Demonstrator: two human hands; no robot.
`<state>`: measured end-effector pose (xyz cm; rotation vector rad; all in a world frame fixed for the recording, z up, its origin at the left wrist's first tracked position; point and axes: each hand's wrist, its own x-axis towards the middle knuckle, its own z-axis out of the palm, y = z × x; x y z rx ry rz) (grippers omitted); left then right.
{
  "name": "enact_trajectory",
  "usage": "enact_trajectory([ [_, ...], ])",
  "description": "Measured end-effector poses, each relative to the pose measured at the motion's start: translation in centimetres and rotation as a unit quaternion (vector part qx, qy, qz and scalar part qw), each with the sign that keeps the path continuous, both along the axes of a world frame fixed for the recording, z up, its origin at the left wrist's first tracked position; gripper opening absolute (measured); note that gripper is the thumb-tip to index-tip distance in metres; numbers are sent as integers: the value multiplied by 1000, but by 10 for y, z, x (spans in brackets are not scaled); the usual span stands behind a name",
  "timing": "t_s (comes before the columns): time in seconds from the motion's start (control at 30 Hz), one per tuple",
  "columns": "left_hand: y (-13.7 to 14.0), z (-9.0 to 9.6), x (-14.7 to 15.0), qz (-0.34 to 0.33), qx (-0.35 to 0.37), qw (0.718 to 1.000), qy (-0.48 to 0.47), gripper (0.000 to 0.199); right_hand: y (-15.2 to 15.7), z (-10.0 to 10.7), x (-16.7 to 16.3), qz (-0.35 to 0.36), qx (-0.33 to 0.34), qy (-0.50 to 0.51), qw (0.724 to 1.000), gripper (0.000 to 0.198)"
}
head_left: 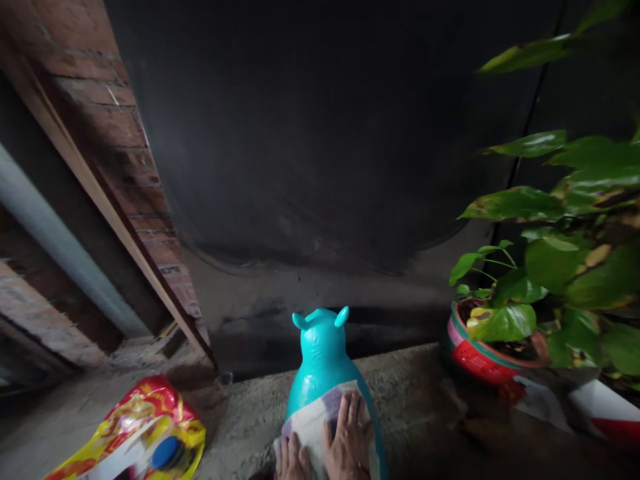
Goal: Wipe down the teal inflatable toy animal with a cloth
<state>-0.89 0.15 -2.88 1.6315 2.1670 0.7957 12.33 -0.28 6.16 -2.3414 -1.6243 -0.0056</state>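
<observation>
Cloth (313, 421) partly covers a turquoise animal toy (325, 373), its head (323, 337) uncovered; left hand (293, 460) and right hand (347, 437) rest flat on the cloth.

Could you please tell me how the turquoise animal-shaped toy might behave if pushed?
The turquoise toy looks inflated, given its bulging shape, so it is probably light and springy. Its glossy surface may be slippery, though the cloth on it could add grip.

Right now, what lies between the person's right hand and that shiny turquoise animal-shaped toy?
A white-and-purple cloth lies between the right hand and the toy, as the head view shows.
</observation>
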Motion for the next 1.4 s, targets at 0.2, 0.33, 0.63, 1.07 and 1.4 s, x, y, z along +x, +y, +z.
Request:
enact_trajectory([
  [0.2, 37, 42, 15, -53, -37, 998, -8, 72, 49, 14, 11, 29, -54, -14, 998, 66],
  [0.33, 44, 52, 21, -53, -29, 998, 0, 70, 62, 18, 12, 34, -65, -14, 997, 68],
  [0.63, 27, 63, 19, -74, -132, 980, 128, 58, 33, 3, 10, 43, -42, 5, 998, 59],
  [1.07, -60, 61, 37, 4, 5, 989, 148, 53, -58, -31, 20, 106, 48, -10, 993, 51],
  [1.4, -26, 68, 28, -8, -173, 983, 62, 56, 2, 43, 6, 332, -34, 37, 942, 60],
])
